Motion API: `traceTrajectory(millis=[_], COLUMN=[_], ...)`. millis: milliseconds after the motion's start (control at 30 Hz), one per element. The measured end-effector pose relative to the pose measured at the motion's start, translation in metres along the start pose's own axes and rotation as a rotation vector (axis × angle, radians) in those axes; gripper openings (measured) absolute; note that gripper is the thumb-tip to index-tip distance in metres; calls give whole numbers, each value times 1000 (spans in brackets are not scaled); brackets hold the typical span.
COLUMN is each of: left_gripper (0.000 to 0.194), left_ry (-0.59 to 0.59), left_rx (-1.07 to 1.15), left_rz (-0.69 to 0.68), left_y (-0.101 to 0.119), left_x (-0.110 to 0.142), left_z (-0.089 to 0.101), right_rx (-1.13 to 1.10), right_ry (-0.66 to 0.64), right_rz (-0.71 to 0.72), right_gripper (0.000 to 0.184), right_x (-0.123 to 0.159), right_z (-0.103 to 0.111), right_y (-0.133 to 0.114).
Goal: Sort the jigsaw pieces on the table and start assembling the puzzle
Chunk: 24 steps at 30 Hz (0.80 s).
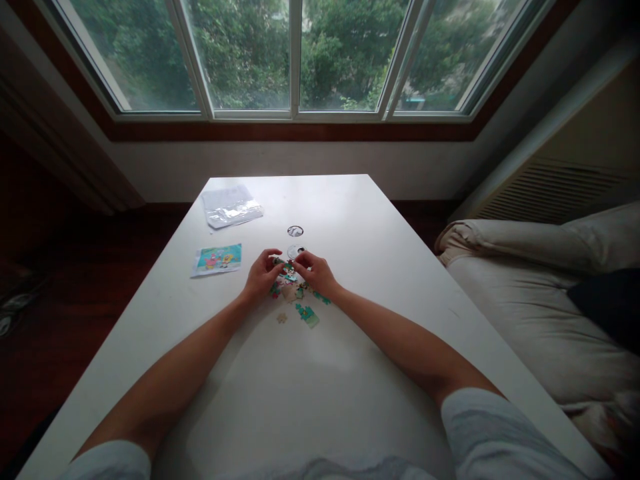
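Both hands meet over a small heap of jigsaw puzzle pieces [299, 301] in the middle of the white table [350, 220]. My left hand [261, 275] is closed, its fingers pinching a small piece at the heap's top. My right hand [315, 273] is closed too, pinching a piece right beside it; the fingertips of the two hands nearly touch. A joined teal patch of pieces [307, 314] and a lone tan piece [282, 318] lie just nearer to me.
A colourful cartoon picture card [217, 259] lies left of the hands. A clear plastic bag [231, 206] lies farther back left. Two small round clear things [295, 231] sit behind the hands. A sofa with cushions [540, 293] stands right of the table; windows lie ahead.
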<state>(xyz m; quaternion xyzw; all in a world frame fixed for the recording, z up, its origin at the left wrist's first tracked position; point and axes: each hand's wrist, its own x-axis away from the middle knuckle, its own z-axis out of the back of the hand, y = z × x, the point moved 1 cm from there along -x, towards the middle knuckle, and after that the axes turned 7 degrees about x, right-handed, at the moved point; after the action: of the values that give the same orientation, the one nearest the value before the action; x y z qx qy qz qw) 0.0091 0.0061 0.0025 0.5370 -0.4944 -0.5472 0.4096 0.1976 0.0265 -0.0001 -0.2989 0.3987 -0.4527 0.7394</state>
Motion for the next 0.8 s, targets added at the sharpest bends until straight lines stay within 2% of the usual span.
traceTrajectory(millis=[167,400,633,800], left_gripper=[42,33,28,24], left_ry=[4,8,-102,6], left_rx=[-23,-287,-450,-357], left_rz=[-7,-83,-147,-116], left_y=[1,2,9,2], left_x=[2,4,9,5], left_z=[-1,1,-6,-1], right_rx=[73,247,295,259], right_ry=[-17,25,80,41], right_rz=[25,29,-35,12], right_gripper=[20,17,17,20], right_x=[1,3,0,0], right_z=[-1,0,6,5], right_y=[-1,-6,-5,-4])
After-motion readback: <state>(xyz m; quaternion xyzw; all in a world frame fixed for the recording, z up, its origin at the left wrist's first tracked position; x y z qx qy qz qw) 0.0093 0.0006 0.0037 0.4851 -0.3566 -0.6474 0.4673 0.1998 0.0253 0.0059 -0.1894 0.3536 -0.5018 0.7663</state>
